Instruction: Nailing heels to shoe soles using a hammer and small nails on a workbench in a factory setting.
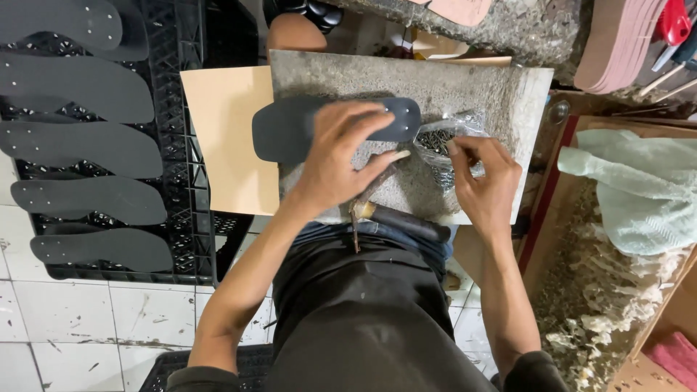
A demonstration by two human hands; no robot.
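Pressing a flat dark-grey sole (290, 131), the left hand (341, 156) lies spread; right hand (483, 181) pinches a nail bag (439, 141).

Left hand (337, 156) presses flat on dark sole (287, 131) atop stone slab (472, 87). Right hand (483, 181) pinches into clear bag of nails (435, 139) just beside it.
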